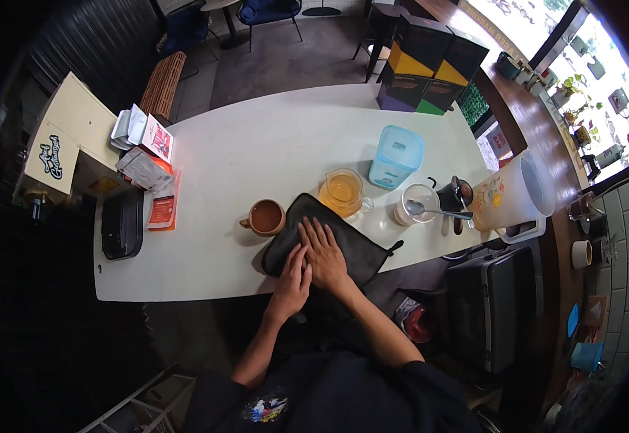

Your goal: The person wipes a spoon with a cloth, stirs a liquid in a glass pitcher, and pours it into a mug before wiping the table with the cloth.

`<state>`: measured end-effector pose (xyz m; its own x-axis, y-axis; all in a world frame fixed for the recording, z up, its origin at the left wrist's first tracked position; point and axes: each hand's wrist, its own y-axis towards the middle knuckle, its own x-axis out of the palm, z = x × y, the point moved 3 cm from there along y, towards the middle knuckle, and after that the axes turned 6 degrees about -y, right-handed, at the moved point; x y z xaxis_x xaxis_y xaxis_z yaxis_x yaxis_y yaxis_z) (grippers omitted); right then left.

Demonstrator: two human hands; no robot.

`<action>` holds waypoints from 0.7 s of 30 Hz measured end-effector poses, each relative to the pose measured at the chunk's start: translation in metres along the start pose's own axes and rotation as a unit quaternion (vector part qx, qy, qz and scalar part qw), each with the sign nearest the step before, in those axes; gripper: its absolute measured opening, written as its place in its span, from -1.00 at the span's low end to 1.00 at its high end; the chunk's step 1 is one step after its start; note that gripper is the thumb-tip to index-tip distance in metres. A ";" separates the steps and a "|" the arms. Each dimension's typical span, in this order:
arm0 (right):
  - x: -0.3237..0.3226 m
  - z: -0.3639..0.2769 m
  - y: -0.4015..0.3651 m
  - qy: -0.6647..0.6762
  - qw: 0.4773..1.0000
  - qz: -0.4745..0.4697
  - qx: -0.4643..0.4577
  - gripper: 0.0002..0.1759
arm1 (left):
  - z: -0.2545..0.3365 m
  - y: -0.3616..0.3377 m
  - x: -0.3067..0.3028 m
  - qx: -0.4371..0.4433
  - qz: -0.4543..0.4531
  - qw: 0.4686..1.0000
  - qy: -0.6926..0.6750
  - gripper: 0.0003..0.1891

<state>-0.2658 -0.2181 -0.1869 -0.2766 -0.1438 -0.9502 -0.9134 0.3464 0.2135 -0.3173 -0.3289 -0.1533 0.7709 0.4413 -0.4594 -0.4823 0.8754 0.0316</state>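
A folded black cloth (361,252) with a small loop at its right corner lies at the table's near edge. My right hand (325,258) rests flat on it, fingers stretched out. Against it, at the cloth's near left part, is my left hand (293,285), its fingers extended and holding nothing visible. Just left of the cloth stands a brown mug (266,218) filled with a brown drink. Behind the cloth is a glass jug (343,191) of amber liquid. The cloth's underside is hidden.
On the white table (213,159) are a blue-lidded container (397,156), a clear cup (416,204) with a spoon (437,211) across it, and a large plastic pitcher (509,193). Dark boxes (430,65) stand at the back right, packets (145,169) and a cream machine (69,137) at the left.
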 end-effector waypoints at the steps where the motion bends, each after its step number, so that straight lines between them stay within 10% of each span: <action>1: 0.000 0.001 0.004 0.001 1.000 -0.002 0.001 -0.25 | -0.005 0.002 0.003 -0.010 0.002 1.000 0.009 -0.50; 21: -0.001 0.004 0.000 0.048 0.998 0.014 0.048 -0.31 | -0.031 0.030 0.001 0.029 0.023 0.987 0.157 -0.39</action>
<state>-0.2641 -0.2143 -0.1866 -0.3341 -0.2195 -0.9166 -0.8733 0.4379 0.2135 -0.3439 -0.3089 -0.1798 0.5773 0.4063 -0.7083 -0.4822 0.8697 0.1058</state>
